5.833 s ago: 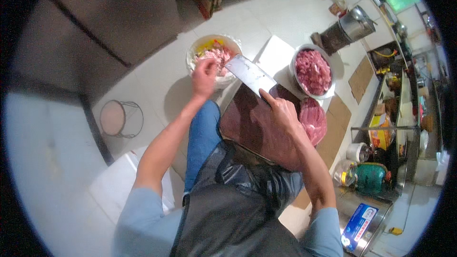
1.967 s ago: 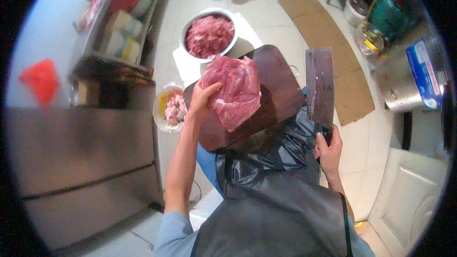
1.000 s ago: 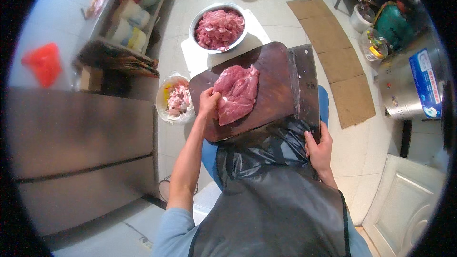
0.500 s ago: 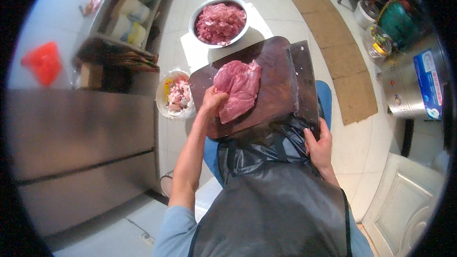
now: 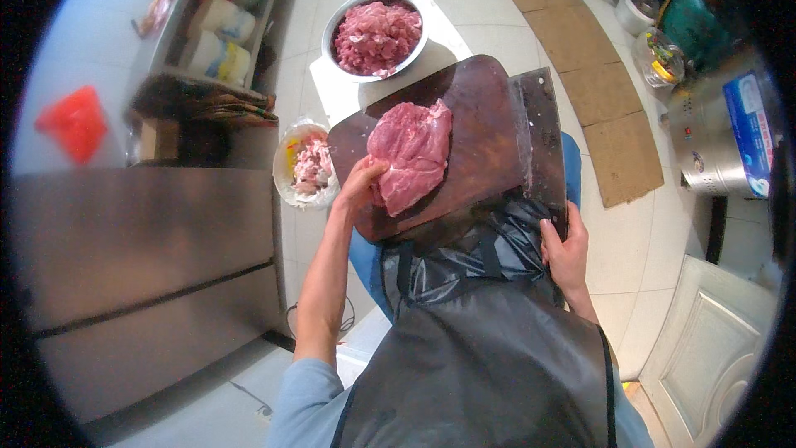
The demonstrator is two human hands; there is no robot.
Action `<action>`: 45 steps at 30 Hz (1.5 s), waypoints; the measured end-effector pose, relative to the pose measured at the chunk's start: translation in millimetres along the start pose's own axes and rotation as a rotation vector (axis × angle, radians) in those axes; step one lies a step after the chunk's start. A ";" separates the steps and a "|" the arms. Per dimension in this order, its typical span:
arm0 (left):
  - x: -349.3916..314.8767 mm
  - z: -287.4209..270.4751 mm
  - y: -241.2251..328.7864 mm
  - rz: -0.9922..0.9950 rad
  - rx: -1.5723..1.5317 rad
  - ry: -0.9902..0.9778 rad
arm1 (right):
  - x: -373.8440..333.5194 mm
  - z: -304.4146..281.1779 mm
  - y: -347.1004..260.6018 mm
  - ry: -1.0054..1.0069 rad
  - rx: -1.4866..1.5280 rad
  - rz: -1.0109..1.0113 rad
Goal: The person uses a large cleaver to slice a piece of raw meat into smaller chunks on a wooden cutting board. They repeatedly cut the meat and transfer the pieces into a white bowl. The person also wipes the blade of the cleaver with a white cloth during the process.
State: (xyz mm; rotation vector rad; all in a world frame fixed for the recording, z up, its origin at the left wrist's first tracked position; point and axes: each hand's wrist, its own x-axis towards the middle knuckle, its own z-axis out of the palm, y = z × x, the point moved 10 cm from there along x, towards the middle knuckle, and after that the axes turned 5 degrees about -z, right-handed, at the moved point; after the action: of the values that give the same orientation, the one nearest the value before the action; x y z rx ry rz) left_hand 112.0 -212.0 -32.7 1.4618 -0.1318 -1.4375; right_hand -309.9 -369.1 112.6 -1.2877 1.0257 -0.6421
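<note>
A dark brown chopping board [image 5: 485,129] lies across my lap with a slab of raw red meat [image 5: 412,149] on it. My left hand [image 5: 362,180] pinches the meat's near left edge, thumb on top and fingers underneath or behind, partly hidden. Along the board's right side rests a wide, dark cleaver [image 5: 541,137], its blade flat with a hole near the far corner. My right hand [image 5: 567,247] is curled at the cleaver's near end, where the handle is mostly hidden by the fingers and the black apron [image 5: 473,357].
Beyond the board, a metal bowl [image 5: 328,51] heaped with cut meat stands on a white surface [image 5: 444,33]. A tub [image 5: 284,187] of pale trimmings sits at left. Cardboard [image 5: 589,83] lies on the floor; a steel cabinet [image 5: 149,241] fills the left, a white door [image 5: 705,348] the lower right.
The view has shifted slightly. My left hand keeps its hold on the meat, which lies in nearly the same place. My right hand stays at the cleaver's near end.
</note>
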 end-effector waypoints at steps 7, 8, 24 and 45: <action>-12.1 5.7 8.0 0.149 0.082 -0.031 | 4.3 2.4 -9.0 -0.009 -0.010 -0.011; -13.2 6.3 10.3 0.173 0.097 0.014 | 4.2 2.0 -9.0 -0.007 -0.017 -0.015; -3.6 -0.2 9.4 0.218 0.245 0.332 | -3.3 12.1 6.1 -0.059 -0.023 0.011; -99.8 90.6 43.8 1.076 1.060 0.544 | -0.7 6.9 10.1 -0.052 0.009 0.050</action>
State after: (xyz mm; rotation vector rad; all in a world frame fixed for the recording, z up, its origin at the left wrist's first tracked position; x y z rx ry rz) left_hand 37.3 -214.7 87.7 2.0203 -1.2562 0.0197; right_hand -305.6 -363.2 102.8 -1.2610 1.0084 -0.5711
